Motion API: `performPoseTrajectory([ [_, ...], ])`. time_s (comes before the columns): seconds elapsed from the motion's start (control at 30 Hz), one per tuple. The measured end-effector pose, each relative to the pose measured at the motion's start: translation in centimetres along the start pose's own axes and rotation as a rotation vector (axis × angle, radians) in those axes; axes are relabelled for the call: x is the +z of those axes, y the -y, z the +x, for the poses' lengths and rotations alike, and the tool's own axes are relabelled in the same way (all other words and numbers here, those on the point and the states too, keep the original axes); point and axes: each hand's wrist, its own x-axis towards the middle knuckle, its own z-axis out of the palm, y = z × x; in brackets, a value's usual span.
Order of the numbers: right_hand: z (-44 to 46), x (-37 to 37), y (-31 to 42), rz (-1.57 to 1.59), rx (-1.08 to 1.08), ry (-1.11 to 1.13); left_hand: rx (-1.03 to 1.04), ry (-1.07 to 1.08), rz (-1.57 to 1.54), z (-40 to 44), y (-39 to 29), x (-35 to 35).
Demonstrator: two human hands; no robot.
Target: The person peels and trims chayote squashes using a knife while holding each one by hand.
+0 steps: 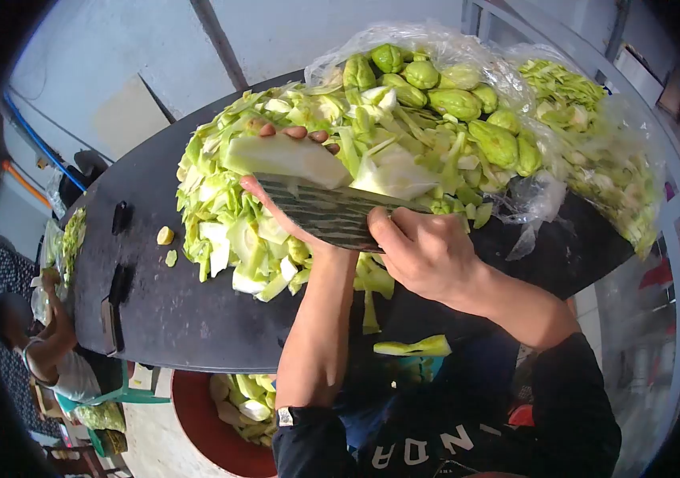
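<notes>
My left hand (279, 211) is wrapped round a pale, peeled piece of vegetable (280, 159), its fingertips showing over the far side. In my right hand (428, 247) is a broad-bladed knife (316, 209) with dark streaks across the blade. The blade lies across the near side of the pale piece, and the right hand hides the handle. Beneath and around both hands spreads a large heap of cut green and whitish vegetable pieces (220, 167). Wrinkled green chayotes (455, 103) lie at the back right of the heap.
Clear plastic bags (539, 203) lie on the dark table (196, 319); one holds cut strips (571, 88). Dark objects (121, 283) lie at the left. A red tub (188, 414) of pieces stands below the front edge. Another person (57, 350) sits at the far left.
</notes>
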Motion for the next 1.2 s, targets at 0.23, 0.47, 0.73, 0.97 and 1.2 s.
performPoseTrajectory([
  [0.23,0.1,0.0,0.5,0.045,0.033,0.034,-0.022,0.025,-0.074,0.3,-0.1,-0.8],
  [0.47,0.4,0.2,0.4,-0.001,0.016,0.036,0.017,-0.019,0.001,-0.2,0.6,-0.9],
  [0.73,1.6,0.3,0.1,-0.003,0.019,-0.017,-0.004,-0.085,0.186,-1.3,1.6,0.9],
  [0.97,2.1,-0.3,-0.9,0.346,0.108,-0.062,-0.071,-0.056,0.319,-0.6,0.6,2.1],
  [1.2,3.1,-2.3,-2.8,0.677,0.460,-0.017,-0.173,-0.335,0.324,0.2,0.6,2.1],
])
